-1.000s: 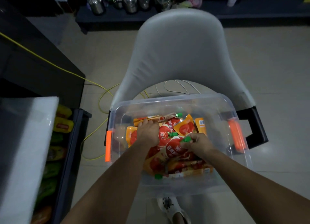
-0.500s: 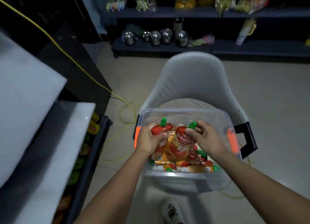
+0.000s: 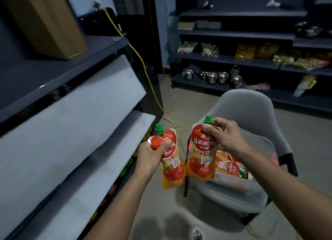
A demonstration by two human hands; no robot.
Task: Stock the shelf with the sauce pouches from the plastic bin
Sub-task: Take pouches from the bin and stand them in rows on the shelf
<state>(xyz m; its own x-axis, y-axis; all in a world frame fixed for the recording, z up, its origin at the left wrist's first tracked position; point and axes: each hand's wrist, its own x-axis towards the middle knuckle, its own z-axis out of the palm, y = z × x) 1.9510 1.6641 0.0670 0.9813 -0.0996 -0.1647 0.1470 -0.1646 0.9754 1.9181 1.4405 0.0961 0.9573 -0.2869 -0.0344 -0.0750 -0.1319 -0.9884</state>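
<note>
Sauce pouches (image 3: 201, 158), 番茄, left hand (image 3: 150, 157), right hand (image 3: 228, 137)

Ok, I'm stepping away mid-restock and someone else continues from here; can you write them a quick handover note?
Left hand grips one sauce pouch round its upper part. Right hand pinches a second pouch at its top, by the green cap.
Both hang in the air, clear of the plastic bin on the chair; more pouches lie in the bin.
Done: two pouches picked out.
Left: set both on the shelf at the left, then empty the bin.
</note>
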